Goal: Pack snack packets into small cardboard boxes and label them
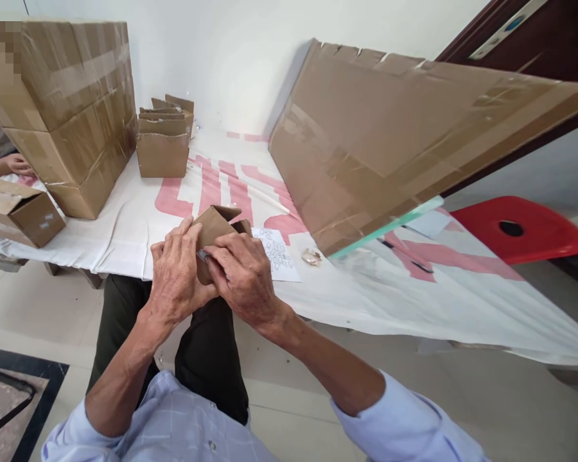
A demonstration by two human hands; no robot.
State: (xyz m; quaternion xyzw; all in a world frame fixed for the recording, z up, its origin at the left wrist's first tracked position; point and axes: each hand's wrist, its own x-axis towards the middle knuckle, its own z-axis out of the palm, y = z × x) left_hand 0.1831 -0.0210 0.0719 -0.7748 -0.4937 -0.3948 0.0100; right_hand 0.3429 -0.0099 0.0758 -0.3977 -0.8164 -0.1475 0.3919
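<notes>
Cloth-covered table (pixel 125 237), left hand (pixel 176 273) grips a small carton (pixel 213 226) by the near edge, probably steadying it while right hand (pixel 245 274) pinches its side

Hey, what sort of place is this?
Probably a packing workroom: taped cartons stand stacked on a cloth-covered table, and the left hand and right hand hold a small cardboard box.

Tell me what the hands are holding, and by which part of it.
A small brown cardboard box: the left hand holds its left side; the right hand has fingers against its near face, though whether they grip is unclear.
</notes>
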